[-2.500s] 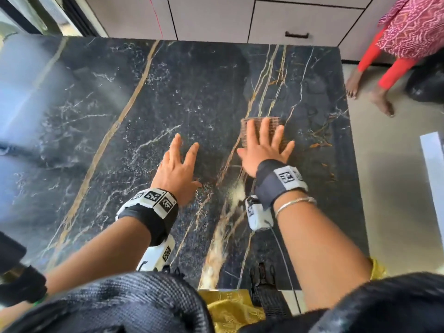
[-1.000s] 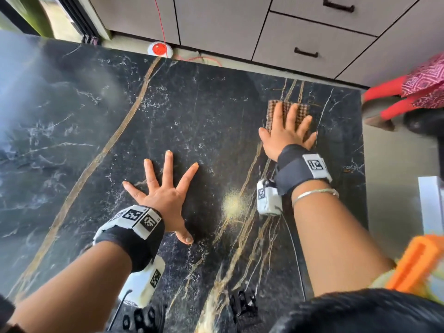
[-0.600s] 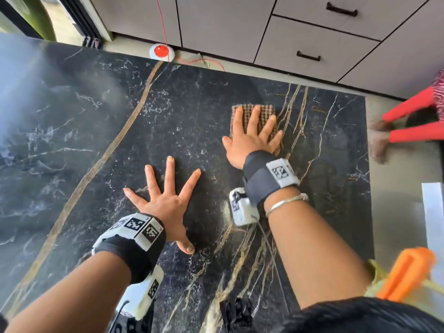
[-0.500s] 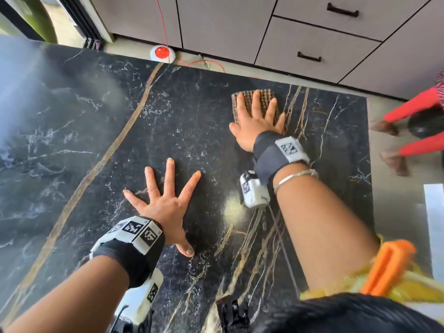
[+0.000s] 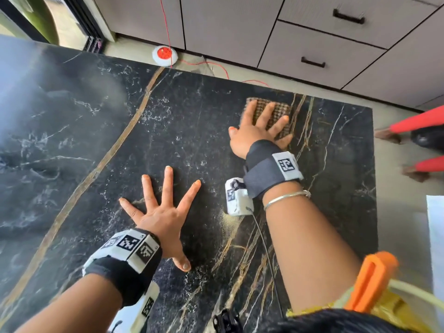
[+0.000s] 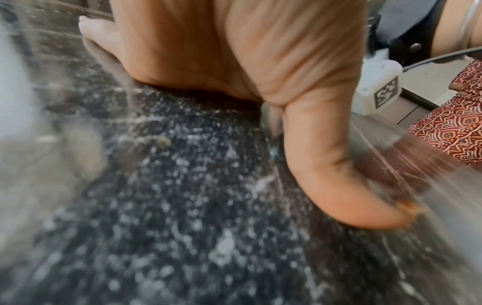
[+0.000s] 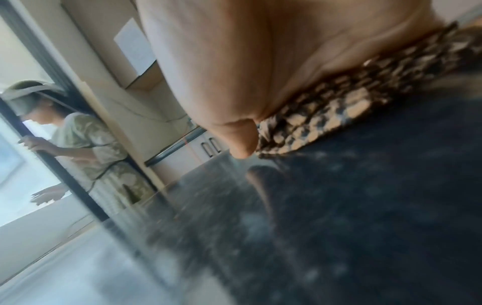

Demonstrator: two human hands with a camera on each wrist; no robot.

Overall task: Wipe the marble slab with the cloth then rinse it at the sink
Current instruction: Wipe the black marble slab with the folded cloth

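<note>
The left hand (image 6: 234, 51) fills the top of the view, its palm flat on the dark, white-flecked marble counter (image 6: 195, 227). The thumb (image 6: 339, 175) stretches toward five o'clock, its tip touching the stone. One fingertip (image 6: 91, 26) shows at eleven o'clock, also on the surface. At two o'clock sits a white block with a black-and-white square marker (image 6: 378, 88), a dark cable running past it. At three o'clock lies red fabric with a white dotted pattern (image 6: 456, 128). Much of the stone is blurred.

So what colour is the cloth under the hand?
The cloth is brown and tan in a small woven check, clearest in the head view.
</note>
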